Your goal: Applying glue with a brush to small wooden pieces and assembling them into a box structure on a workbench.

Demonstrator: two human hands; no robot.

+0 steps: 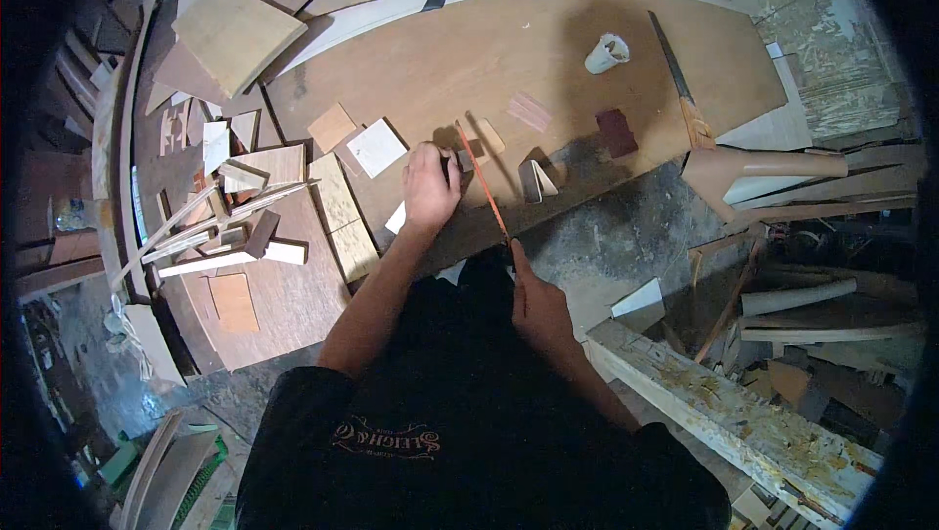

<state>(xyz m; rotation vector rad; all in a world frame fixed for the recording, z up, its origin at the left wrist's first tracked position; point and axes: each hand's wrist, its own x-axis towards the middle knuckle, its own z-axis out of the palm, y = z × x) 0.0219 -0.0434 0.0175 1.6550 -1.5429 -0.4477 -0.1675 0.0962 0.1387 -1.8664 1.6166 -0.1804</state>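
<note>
Step in hand, prob. sawing: advise light, even strokes w/ orange-bladed saw (pixel 480 175), blade kept square, small grey block (pixel 466 160) pinned firm on brown sheet (pixel 469 51), L fingertips well clear of cutting edge. L hand (pixel 430 188), 1 no.: fingers bent & closed on small grey block, just at blade's left side, exact pinch partly hidden; R hand (pixel 538 305), 1 no.: fingers wrapped round saw's near end, handle mostly covered, blade pointing away & sl. left
</note>
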